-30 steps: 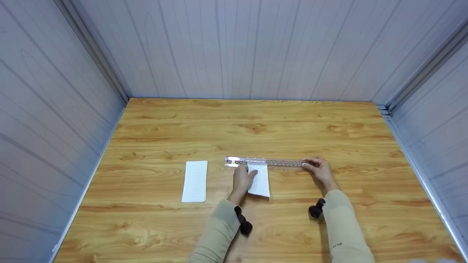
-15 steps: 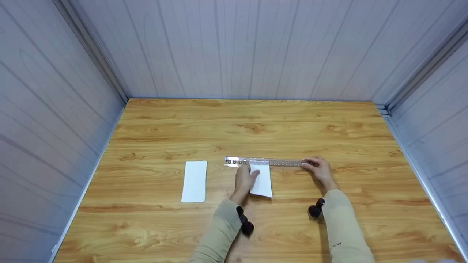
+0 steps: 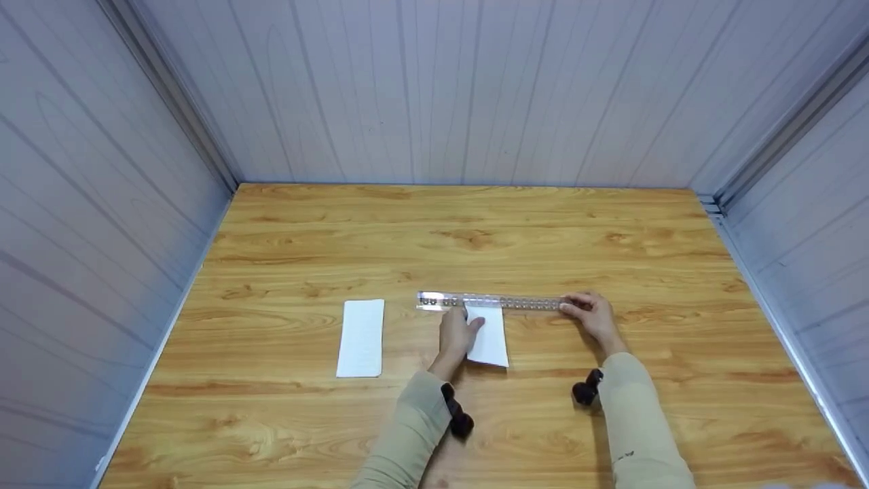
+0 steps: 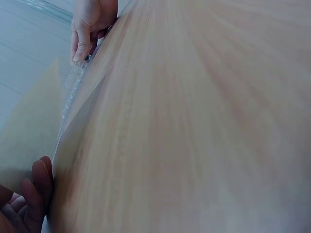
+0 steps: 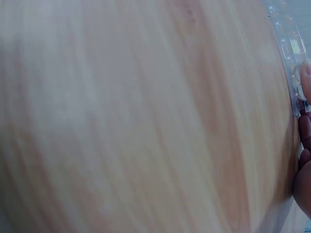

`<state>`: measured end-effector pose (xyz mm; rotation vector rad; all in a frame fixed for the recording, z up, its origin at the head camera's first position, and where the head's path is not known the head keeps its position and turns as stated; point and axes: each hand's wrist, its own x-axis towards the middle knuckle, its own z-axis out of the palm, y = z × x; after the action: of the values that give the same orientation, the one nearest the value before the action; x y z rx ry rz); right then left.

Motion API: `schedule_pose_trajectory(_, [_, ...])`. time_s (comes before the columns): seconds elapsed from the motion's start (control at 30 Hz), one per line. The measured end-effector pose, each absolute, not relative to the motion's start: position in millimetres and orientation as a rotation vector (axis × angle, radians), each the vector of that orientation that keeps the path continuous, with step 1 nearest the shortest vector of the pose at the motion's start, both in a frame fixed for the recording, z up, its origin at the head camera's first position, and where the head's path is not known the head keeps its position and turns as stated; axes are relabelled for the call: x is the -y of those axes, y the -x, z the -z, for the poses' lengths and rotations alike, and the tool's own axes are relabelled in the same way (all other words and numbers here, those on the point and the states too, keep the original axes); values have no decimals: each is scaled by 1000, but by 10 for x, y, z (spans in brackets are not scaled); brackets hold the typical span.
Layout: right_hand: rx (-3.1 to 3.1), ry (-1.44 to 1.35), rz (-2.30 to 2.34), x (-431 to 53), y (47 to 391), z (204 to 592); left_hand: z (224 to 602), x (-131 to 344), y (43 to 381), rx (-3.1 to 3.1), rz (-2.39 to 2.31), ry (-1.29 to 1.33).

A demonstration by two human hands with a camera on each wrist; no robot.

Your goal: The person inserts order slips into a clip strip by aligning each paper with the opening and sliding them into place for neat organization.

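Observation:
A long clear plastic strip (image 3: 534, 303) with a row of round shapes lies crosswise on the table. My right hand (image 3: 594, 319) pinches its right end between thumb and fingers. In the right wrist view only part of that hand (image 5: 304, 179) shows at the edge, next to the strip (image 5: 285, 36). My left hand (image 3: 457, 334) holds a small white sheet of paper (image 3: 489, 341) by its left side, thumb on top. The sheet's far edge overlaps the strip, whose round shapes show over it. In the left wrist view the paper (image 4: 34, 121) stands tilted off the table, beside my curled fingers (image 4: 43, 179).
A second white sheet with faint lines (image 3: 360, 338) lies flat to the left of my left hand. The wood-grain table (image 3: 468, 224) meets pale panel walls (image 3: 441, 95) at the back and both sides. A dark wrist camera (image 3: 459, 415) hangs under my left sleeve.
My left hand and the sheet it holds have slid a little to the right along the strip. My right hand and the strip stay almost where they were.

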<state>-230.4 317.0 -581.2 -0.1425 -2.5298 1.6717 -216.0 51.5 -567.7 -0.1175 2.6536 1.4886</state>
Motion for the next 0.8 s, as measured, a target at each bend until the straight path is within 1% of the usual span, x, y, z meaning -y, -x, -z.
schedule_pose_trajectory(0.37, [2512, 101, -1670, -3174, 2299, 5828, 5679, -511, 2150, -2646, -1501, 114])
schedule_pose_trajectory(0.6, [2582, 172, -1649, -3165, 2297, 5804, 5687, -511, 2143, -2721, -1500, 55])
schedule_pose_trajectory(0.8, [2564, 169, -1659, -3162, 2307, 5824, 5679, -537, 2146, -2682, -1507, 85])
